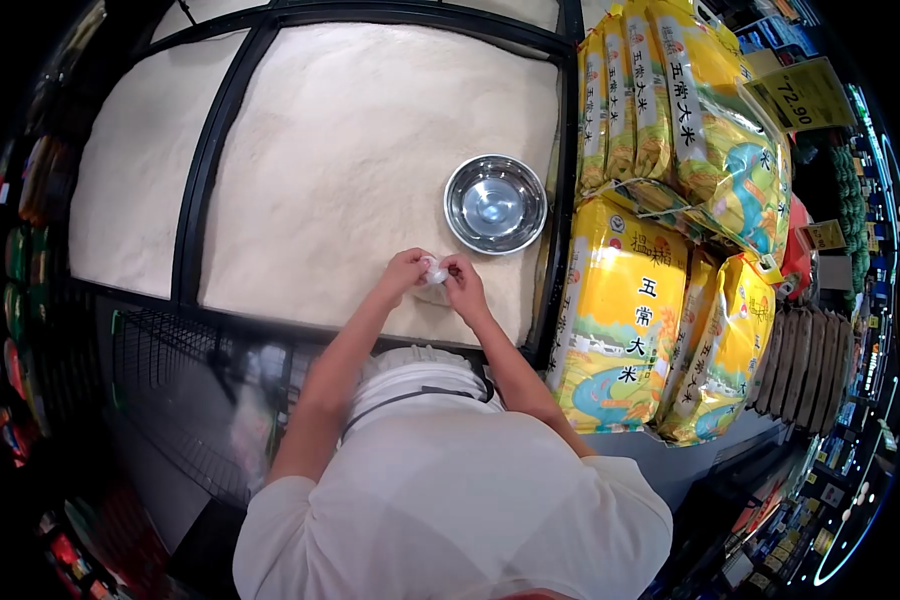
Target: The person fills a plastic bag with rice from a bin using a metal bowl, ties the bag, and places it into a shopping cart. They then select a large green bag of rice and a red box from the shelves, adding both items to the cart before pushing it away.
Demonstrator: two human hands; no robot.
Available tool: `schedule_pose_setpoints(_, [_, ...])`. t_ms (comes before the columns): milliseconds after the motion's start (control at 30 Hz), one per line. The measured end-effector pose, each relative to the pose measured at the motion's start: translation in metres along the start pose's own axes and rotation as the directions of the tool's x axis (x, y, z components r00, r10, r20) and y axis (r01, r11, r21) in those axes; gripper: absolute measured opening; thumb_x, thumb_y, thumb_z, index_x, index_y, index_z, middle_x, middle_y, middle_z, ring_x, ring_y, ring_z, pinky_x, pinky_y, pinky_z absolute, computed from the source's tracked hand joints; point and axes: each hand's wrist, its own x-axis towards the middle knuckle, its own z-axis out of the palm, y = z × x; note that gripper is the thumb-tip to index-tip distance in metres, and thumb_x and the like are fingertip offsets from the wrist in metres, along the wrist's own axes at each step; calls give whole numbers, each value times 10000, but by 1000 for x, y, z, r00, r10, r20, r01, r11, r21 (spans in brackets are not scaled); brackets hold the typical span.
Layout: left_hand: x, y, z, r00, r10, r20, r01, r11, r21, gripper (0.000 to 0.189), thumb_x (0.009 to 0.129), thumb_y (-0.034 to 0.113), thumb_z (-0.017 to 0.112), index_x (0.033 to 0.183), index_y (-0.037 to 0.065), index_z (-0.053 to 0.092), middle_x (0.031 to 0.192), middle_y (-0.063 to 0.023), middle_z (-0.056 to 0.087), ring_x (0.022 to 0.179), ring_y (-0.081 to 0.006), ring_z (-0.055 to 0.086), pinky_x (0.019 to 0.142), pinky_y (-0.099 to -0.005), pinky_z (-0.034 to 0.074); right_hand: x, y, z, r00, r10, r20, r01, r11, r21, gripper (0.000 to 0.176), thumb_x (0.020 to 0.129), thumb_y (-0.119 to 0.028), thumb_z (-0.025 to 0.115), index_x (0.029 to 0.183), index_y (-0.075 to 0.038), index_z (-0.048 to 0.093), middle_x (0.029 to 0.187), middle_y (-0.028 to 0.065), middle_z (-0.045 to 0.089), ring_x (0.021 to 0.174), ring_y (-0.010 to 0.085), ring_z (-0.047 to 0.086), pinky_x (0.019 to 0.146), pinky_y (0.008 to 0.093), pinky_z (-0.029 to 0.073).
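My left hand (406, 270) and my right hand (462, 284) meet over the front part of a wide bin of loose white rice (370, 150). Between them the fingers of both hands pinch the gathered top of a clear plastic bag (434, 270). The lower part of the bag hangs below the fingers and blends with the rice, so its contents are hard to make out. Just beyond my right hand, a shiny steel bowl (495, 204) rests on the rice, with nothing visible inside it.
Black dividers (215, 160) frame the bin, with another rice bin (140, 170) on the left. Stacked yellow rice bags (625, 310) rise along the right edge, under a price sign (800, 95). A wire shopping basket or cart (170, 380) stands at lower left.
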Motion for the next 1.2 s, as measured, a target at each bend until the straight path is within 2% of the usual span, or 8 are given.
schedule_pose_setpoints(267, [-1,0,4,998,-39,-39,36,998,-51,212,961,81,487,1098,90,650,904,-34,648,786,-100,585,674,-244,487,3,7,-11,979,176,104,-196,956,220,185,896,67,575,1021,-68,553,1010,3,584,921,84,575,816,225,456])
schedule_pose_setpoints(367, [-16,15,11,998,58,-30,-61,995,-76,262,939,76,509,1183,112,596,1107,-77,608,819,-108,578,738,-256,499,2,10,-15,981,181,72,-192,962,195,169,904,49,589,1017,-69,548,1015,3,587,924,83,574,817,222,454])
schedule_pose_setpoints(467, [-41,22,16,894,447,-22,-420,855,305,344,891,82,583,1229,133,547,1330,-128,478,924,-200,621,823,-322,518,0,12,-21,986,148,70,-156,981,118,167,912,36,595,1031,-68,541,1014,3,585,929,83,574,822,223,457])
schedule_pose_setpoints(567, [-62,32,22,790,602,115,-517,555,652,340,809,90,637,1141,115,572,1422,-144,401,977,-352,637,862,-400,525,1,9,-21,988,126,86,-130,990,45,179,920,29,598,1062,-60,534,1011,8,584,931,88,579,832,229,465])
schedule_pose_setpoints(667, [-64,24,33,821,570,-31,-397,610,685,302,798,87,645,1091,103,573,1395,-148,444,1044,-406,612,853,-427,527,-1,2,-16,984,159,76,-164,985,57,168,925,20,603,1063,-50,537,1009,18,596,924,95,585,834,230,470])
schedule_pose_setpoints(867, [-70,35,37,761,648,-32,-493,610,621,234,803,51,652,1009,48,540,1341,-156,496,1031,-347,618,828,-411,525,-3,-20,-18,997,71,20,-71,997,4,171,897,60,593,1034,-32,549,983,29,584,884,108,569,822,247,469])
schedule_pose_setpoints(1000, [-95,39,44,543,837,-65,-653,469,594,210,813,46,650,1000,43,554,1303,-150,531,988,-327,636,793,-382,537,-14,-61,-9,994,-103,-18,104,994,17,145,894,55,606,1004,-28,562,983,26,553,890,109,548,823,246,454])
schedule_pose_setpoints(1200, [-132,42,32,498,848,-181,-663,507,551,183,815,33,662,988,58,608,1216,-109,579,912,-296,659,761,-371,550,-29,-95,14,985,-172,-2,171,977,-127,116,907,1,648,1002,-23,587,995,32,547,893,110,545,814,239,458])
